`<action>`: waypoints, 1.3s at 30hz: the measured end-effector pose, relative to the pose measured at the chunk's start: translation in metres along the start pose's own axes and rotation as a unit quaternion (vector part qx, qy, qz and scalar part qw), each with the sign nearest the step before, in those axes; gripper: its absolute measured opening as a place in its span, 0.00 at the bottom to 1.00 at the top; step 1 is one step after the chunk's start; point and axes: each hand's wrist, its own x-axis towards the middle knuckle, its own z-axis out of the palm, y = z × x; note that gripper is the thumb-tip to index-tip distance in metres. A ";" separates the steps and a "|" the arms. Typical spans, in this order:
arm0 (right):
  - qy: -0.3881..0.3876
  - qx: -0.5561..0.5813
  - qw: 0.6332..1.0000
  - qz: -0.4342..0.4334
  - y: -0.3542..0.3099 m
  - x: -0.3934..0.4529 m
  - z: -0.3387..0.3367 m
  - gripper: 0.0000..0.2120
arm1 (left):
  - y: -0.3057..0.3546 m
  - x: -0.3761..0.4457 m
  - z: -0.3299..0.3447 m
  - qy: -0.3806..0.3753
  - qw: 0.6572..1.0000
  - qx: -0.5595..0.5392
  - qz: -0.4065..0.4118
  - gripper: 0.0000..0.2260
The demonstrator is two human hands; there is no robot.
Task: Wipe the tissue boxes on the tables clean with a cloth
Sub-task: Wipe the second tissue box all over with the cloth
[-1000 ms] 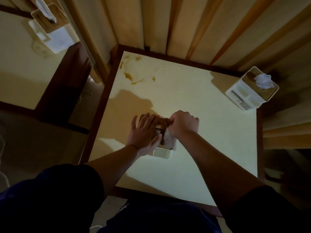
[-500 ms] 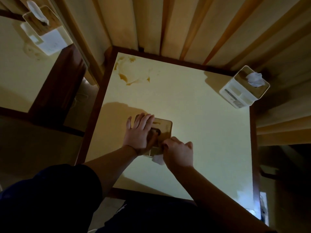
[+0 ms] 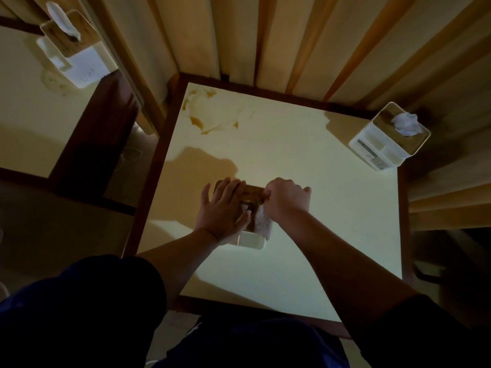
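A white tissue box with a wooden lid stands in the middle of the cream table. My left hand lies flat over the lid's left side, fingers straight. My right hand grips a pale cloth and presses it on the lid's right side; the cloth hangs over the box's near right corner. A second white tissue box with tissue sticking out stands at the table's far right corner.
A third tissue box stands on a neighbouring table at the upper left. A brown stain marks the table's far left corner. Wooden slat walls rise behind. A dark gap separates the two tables.
My right hand moved with the cloth from the box's near side up onto the right of the lid. The left hand stayed on the lid.
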 end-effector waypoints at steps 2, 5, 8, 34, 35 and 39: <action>0.017 0.014 1.000 0.005 0.001 0.005 0.001 0.07 | 0.001 0.001 0.001 0.011 1.000 -0.004 0.001 0.31; 0.054 0.027 0.998 -0.003 0.003 0.003 0.011 0.09 | 0.001 0.001 0.000 0.006 1.000 -0.007 0.001 0.32; 0.068 0.038 0.997 -0.025 0.008 -0.010 0.024 0.11 | 0.002 0.000 -0.002 -0.012 1.000 -0.009 0.001 0.32; -0.012 -0.023 1.000 0.012 -0.009 0.000 -0.002 0.09 | 0.003 0.000 -0.005 -0.011 1.000 0.015 0.007 0.34; -0.009 -0.021 1.000 0.017 -0.010 0.004 -0.003 0.09 | 0.003 0.000 -0.005 -0.013 1.000 0.014 0.012 0.34; 0.025 -0.005 0.999 0.034 -0.011 0.013 -0.001 0.05 | 0.002 -0.001 -0.007 -0.026 0.999 0.016 0.017 0.34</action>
